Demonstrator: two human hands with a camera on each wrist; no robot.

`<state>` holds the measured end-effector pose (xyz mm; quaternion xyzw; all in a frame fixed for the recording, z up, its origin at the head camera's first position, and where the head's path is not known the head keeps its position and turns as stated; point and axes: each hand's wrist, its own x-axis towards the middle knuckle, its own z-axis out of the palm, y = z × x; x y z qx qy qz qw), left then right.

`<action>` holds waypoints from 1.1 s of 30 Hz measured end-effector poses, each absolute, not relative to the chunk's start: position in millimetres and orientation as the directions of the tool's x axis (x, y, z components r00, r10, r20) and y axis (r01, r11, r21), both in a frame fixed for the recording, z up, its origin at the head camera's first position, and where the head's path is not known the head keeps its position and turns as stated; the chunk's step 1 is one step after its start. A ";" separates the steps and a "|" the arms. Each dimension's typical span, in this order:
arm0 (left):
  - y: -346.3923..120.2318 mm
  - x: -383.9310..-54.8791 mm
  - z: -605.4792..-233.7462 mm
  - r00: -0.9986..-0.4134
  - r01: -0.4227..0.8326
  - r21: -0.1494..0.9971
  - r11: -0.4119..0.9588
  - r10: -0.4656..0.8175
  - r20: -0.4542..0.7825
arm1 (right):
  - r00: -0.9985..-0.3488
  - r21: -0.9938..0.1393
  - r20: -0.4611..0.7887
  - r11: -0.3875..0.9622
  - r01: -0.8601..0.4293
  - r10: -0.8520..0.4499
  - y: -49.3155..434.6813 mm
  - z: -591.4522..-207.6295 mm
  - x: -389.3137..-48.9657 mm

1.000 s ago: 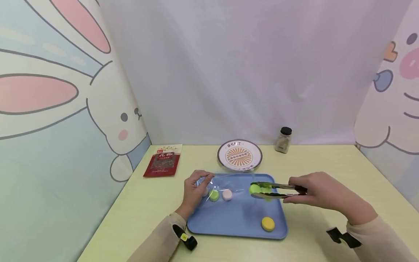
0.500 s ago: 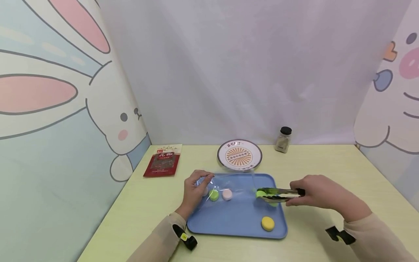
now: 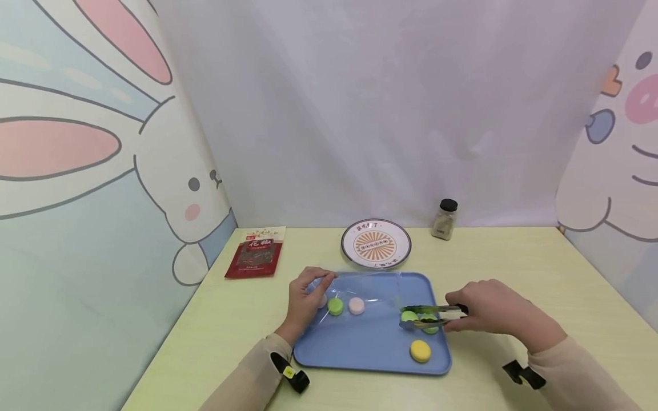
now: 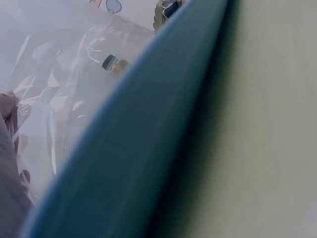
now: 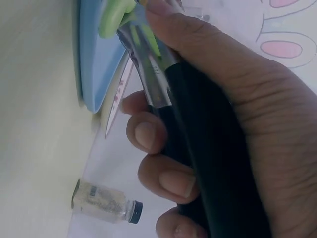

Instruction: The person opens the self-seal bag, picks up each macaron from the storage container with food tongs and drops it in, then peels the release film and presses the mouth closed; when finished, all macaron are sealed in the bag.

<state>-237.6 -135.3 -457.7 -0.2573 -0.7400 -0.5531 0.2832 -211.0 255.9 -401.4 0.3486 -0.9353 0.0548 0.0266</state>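
Note:
My left hand (image 3: 304, 299) pinches the edge of a clear plastic bag (image 3: 380, 285) over the blue tray (image 3: 360, 348). A green macaron (image 3: 335, 306) and a pale pink macaron (image 3: 356, 306) show through the plastic; another pale one (image 3: 323, 301) is partly behind the fingers. My right hand (image 3: 490, 311) grips metal tongs (image 3: 437, 309) by their black handles. Between the tong tips, at the tray's right side, is a green macaron (image 3: 409, 315). A second green macaron (image 3: 430, 325) lies just right of it, partly covered by the tongs. Nearer me sits a yellow macaron (image 3: 420, 351).
Behind the tray stands a round patterned plate (image 3: 376, 244). A black-capped spice jar (image 3: 444, 220) is at the back right, and a red spice packet (image 3: 255, 254) lies at the back left. Walls border the table.
My right hand has moved the tongs and the green macaron slightly right and down, away from the bag and toward the second green macaron. The left hand keeps its place.

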 end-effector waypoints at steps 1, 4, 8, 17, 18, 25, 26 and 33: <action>-135.8 -238.8 -459.2 -0.710 0.692 0.675 0.257 0.068 0.701 | -0.748 -0.084 0.094 0.744 -0.663 -0.657 255.9 -399.8 -210.4; -137.4 -245.2 -467.9 -0.716 0.684 0.681 0.261 0.066 0.695 | -0.739 -0.078 0.133 0.737 -0.672 -0.660 258.0 -393.1 -208.6; -139.9 -253.6 -479.7 -0.722 0.675 0.687 0.269 0.055 0.689 | -0.727 -0.066 0.228 0.734 -0.676 -0.648 264.2 -381.4 -205.1; -142.9 -258.8 -487.2 -0.652 0.751 0.624 0.216 0.088 0.753 | -0.712 -0.125 0.319 0.717 -0.686 -0.626 260.8 -391.8 -214.1; -142.8 -259.1 -487.8 -0.643 0.760 0.616 0.208 0.094 0.760 | -0.720 -0.128 0.302 0.721 -0.681 -0.625 257.3 -395.3 -216.5; -142.7 -259.3 -489.0 -0.625 0.777 0.603 0.184 0.102 0.774 | -0.745 -0.127 0.257 0.743 -0.658 -0.616 222.5 -407.5 -236.3; -142.6 -259.1 -488.7 -0.622 0.779 0.600 0.182 0.102 0.776 | -0.744 -0.129 0.254 0.741 -0.659 -0.618 216.0 -407.3 -238.7; -139.7 -256.2 -484.0 -0.619 0.782 0.601 0.165 0.089 0.781 | -0.711 -0.114 0.236 0.708 -0.697 -0.663 166.1 -403.9 -251.3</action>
